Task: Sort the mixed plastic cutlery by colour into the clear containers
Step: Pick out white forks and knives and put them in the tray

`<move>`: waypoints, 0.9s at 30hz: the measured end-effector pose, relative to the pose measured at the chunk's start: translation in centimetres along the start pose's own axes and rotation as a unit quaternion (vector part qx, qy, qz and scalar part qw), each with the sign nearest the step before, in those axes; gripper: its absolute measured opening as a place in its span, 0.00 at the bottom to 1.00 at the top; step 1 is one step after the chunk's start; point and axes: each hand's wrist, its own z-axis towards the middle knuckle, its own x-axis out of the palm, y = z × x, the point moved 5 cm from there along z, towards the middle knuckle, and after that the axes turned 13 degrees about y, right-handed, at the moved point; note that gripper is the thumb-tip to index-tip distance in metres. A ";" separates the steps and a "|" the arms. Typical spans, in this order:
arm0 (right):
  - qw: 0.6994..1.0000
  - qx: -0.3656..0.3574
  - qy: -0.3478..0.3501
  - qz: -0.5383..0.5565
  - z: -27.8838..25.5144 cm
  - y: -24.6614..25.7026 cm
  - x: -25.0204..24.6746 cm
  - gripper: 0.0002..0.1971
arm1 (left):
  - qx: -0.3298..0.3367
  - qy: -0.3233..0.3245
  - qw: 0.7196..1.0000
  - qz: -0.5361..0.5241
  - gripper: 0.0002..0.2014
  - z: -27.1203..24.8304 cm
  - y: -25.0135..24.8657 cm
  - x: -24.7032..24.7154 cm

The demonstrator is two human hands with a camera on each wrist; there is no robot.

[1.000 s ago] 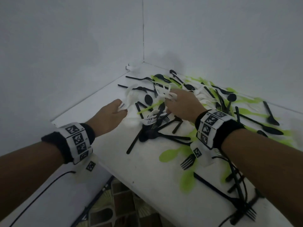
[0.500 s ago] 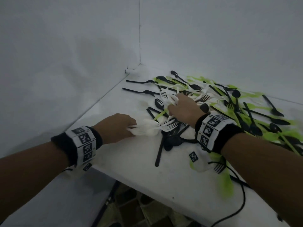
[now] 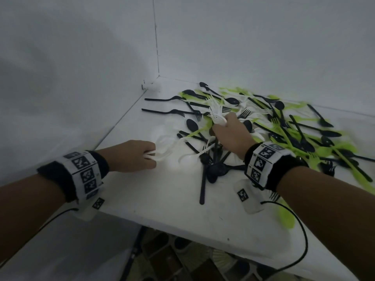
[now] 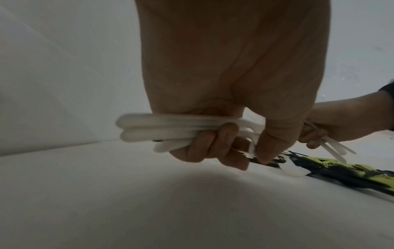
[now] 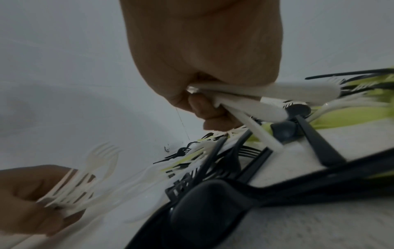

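A heap of black, lime-green and white plastic cutlery (image 3: pixel 274 126) covers the white table (image 3: pixel 162 199) toward the back right. My left hand (image 3: pixel 134 157) grips a bundle of white cutlery (image 4: pixel 170 131) low over the table's left part, fingers curled round the handles. My right hand (image 3: pixel 229 134) sits on the heap and grips several white forks (image 3: pixel 217 112), whose tines stick up past the fingers. In the right wrist view those white pieces (image 5: pixel 255 99) run out to the right of the fist. No clear container is in view.
Grey walls meet in a corner (image 3: pixel 156 57) behind the table. The table's front edge (image 3: pixel 182 234) runs diagonally, with the floor (image 3: pixel 162 260) and a table leg below. A black cable (image 3: pixel 300 240) trails from my right wrist over the table.
My left hand has drawn back left and nearer with its white bundle. My right hand stays on the heap, holding white forks. The camera view has shifted left.
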 end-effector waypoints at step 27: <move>0.983 -0.132 -0.089 0.089 -0.3 3.1 -1.5 0.20 | -0.016 -0.056 0.998 -0.031 0.15 2.8 -3.1 -0.3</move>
